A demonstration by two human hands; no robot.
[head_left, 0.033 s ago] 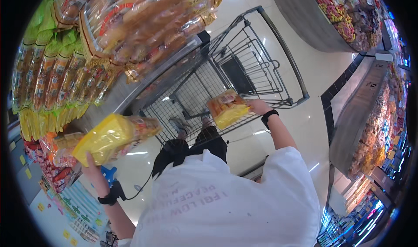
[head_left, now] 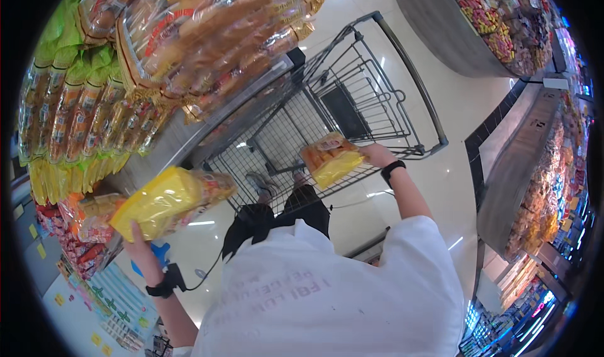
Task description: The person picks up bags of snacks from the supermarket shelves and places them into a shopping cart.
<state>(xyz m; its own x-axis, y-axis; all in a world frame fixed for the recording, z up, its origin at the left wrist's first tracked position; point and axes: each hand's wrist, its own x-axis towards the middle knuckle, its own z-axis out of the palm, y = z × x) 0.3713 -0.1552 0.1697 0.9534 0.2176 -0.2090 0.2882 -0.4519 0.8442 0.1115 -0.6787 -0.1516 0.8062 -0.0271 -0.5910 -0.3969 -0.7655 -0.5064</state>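
Observation:
At the lower left my left hand (head_left: pixel 141 247) grips a large yellow and clear bag (head_left: pixel 167 203) of what looks like baked goods, held just outside the cart's left end. My right hand (head_left: pixel 377 155) grips a smaller yellow and clear package (head_left: pixel 333 160) with brown pieces inside, held over the wire shopping cart (head_left: pixel 409 80). The cart's basket shows bare mesh around that package, and my legs and feet show below it.
Stacked bagged bread (head_left: pixel 195 36) and long green-topped packages (head_left: pixel 69 111) line the display at the left. A curved bin (head_left: pixel 434 29) of wrapped goods stands at upper right. Another long display (head_left: pixel 503 187) runs down the right side. Pale tiled floor (head_left: pixel 447 187) lies between.
Both my hands and their packages sit very slightly further right and lower in the picture. The cart appears shifted by a few pixels the same way.

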